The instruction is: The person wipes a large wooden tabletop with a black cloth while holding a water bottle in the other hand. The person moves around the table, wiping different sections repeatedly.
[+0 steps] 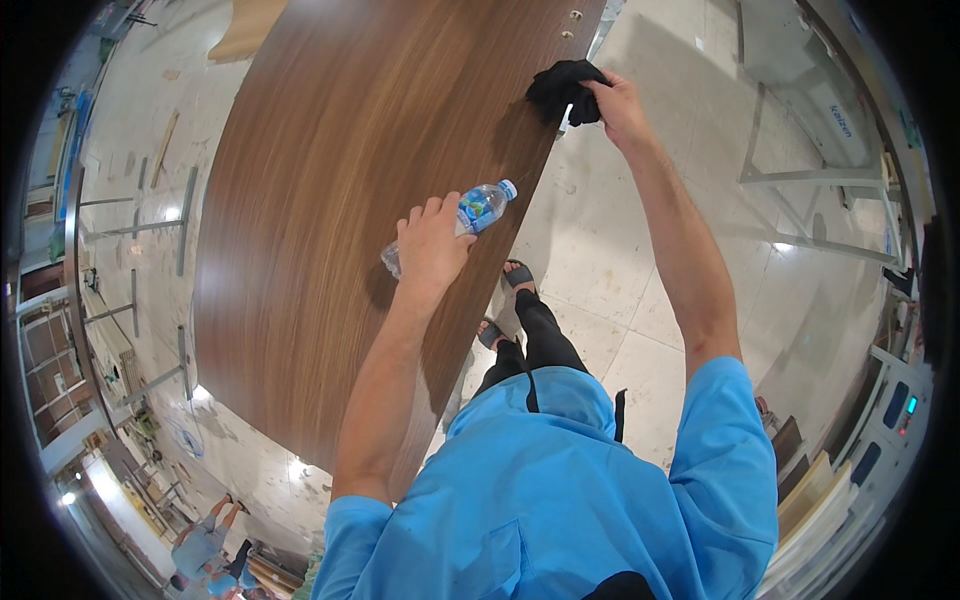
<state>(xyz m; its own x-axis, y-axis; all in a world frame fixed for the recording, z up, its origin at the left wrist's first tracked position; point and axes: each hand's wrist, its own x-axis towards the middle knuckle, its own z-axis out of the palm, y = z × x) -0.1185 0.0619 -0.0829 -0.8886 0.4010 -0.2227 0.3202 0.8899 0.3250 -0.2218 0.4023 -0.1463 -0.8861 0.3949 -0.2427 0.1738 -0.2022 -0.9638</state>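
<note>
One clear, blue-labelled bottle [470,215], seemingly empty.

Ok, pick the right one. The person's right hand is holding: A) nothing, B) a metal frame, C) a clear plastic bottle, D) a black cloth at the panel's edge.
D: the right hand grips a black cloth at the edge of the wooden panel, while the left hand rests on the clear plastic bottle.
</note>
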